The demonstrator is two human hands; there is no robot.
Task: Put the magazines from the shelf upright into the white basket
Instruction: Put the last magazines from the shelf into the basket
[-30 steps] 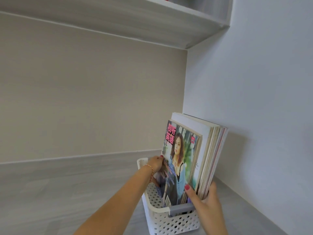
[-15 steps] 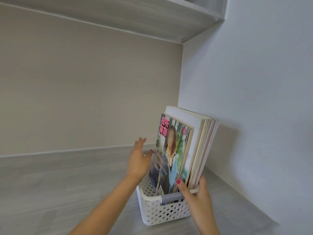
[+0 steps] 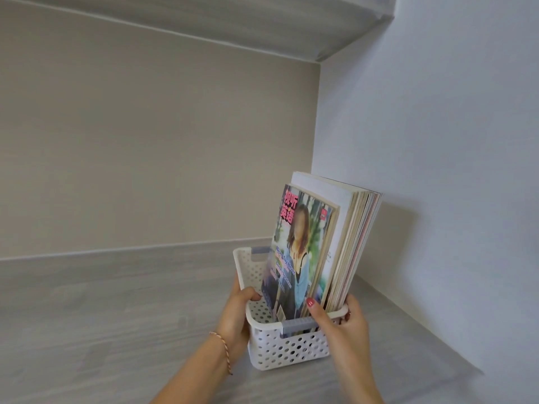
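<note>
A: Where are the magazines (image 3: 326, 246) sitting right now?

B: They are standing on end in the white basket (image 3: 287, 349), packed toward its right side and leaning a little to the right. The basket is resting on the grey bench (image 3: 116, 301), tucked near the corner where the two walls are meeting.

A: And the hands?

B: The left hand (image 3: 236, 319) is wrapping over the basket's left rim, its fingers (image 3: 252, 295) curling inside and closing on the plastic. The right hand (image 3: 341, 325) is gripping the near right corner, thumb pressing against the front cover while the other fingers are hooking round the rim.

A: How are you judging the load?

B: A stack that thick is probably weighing a fair bit, and it is rising well above the basket walls, so the whole thing is likely feeling top-heavy. The covers are looking glossy, so single issues may be sliding against each other, and thin ones may be sagging where nothing is propping them.

A: Best place to hold?

B: I am thinking both rims, low and opposite, as now, with the thumb steadying the front cover. The perforated plastic is looking light and somewhat flexible, so squeezing hard is probably bowing the walls.
</note>
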